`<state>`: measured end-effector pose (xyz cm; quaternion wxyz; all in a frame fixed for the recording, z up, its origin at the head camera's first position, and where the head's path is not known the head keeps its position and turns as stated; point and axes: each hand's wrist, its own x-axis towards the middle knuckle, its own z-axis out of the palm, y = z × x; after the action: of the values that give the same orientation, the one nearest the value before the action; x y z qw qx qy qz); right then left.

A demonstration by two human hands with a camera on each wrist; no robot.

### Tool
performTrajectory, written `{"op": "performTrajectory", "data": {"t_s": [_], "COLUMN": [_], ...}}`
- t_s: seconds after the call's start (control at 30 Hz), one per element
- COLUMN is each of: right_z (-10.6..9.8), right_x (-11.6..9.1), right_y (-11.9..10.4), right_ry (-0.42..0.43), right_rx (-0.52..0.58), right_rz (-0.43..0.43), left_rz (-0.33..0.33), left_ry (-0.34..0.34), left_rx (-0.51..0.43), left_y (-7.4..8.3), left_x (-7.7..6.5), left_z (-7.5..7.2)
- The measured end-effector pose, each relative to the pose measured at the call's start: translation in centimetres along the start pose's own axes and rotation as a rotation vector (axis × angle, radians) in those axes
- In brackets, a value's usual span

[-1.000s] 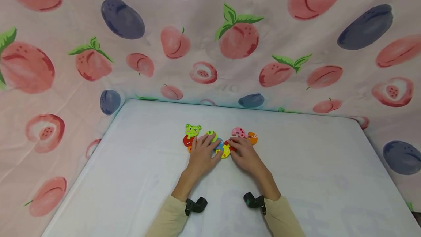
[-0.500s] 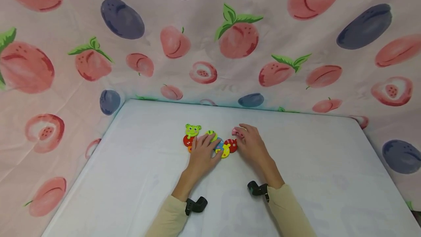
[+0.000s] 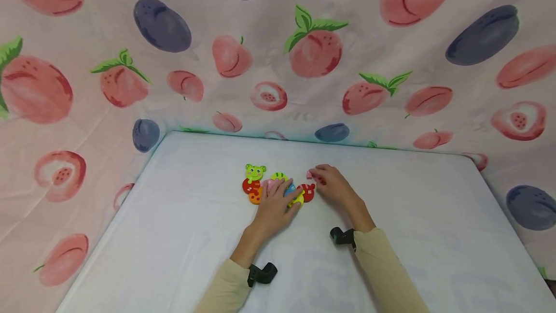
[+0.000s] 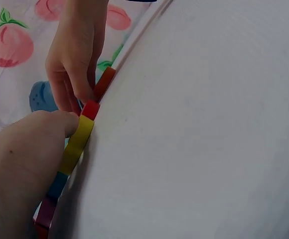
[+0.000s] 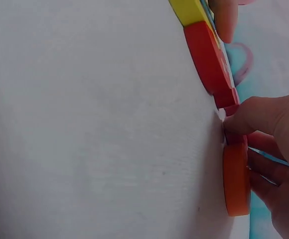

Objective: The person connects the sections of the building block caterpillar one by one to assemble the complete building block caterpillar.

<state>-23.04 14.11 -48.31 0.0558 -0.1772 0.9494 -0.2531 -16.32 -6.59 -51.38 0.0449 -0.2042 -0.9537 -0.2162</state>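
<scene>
A caterpillar puzzle of flat, colourful numbered pieces lies on the white table. Its green animal-face head (image 3: 255, 172) is at the left end, above a red piece marked 2 (image 3: 250, 186) and a spotted orange piece (image 3: 255, 197). My left hand (image 3: 273, 207) rests over the middle pieces with its fingers spread, partly covering pink, blue and yellow ones (image 4: 77, 147). At the right end of that chain is the red piece marked 8 (image 3: 308, 192). Just beyond it, my right hand (image 3: 336, 188) pinches a pink piece (image 3: 309, 175). An orange piece (image 5: 236, 179) adjoins the pink one, hidden in the head view.
The white tabletop (image 3: 417, 235) extends around the puzzle on all sides. Behind it and at the left hangs a cloth (image 3: 269, 28) printed with peaches and dark blue fruit. Black wrist cameras (image 3: 262, 273) are strapped over both beige sleeves.
My right hand has left the red piece marked 8, moved right and taken hold of the pink piece. My left hand has shifted slightly right over the chain.
</scene>
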Motion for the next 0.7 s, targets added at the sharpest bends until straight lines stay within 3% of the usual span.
{"op": "performTrajectory", "data": {"t_s": [0.23, 0.37, 0.7], "right_z": [0.3, 0.3, 0.5], "right_x": [-0.2, -0.9, -3.9], "right_y": [0.1, 0.1, -0.8], "right_ry": [0.043, 0.102, 0.127], "right_rx": [-0.019, 0.005, 0.08], "right_rz": [-0.037, -0.006, 0.031], "left_rz": [0.045, 0.071, 0.067], "left_ry": [-0.045, -0.072, -0.074], "left_rx": [0.092, 0.149, 0.139], "left_y": [0.3, 0.3, 0.3], "left_x": [-0.1, -0.1, 0.0], "left_z": [0.1, 0.2, 0.3]}}
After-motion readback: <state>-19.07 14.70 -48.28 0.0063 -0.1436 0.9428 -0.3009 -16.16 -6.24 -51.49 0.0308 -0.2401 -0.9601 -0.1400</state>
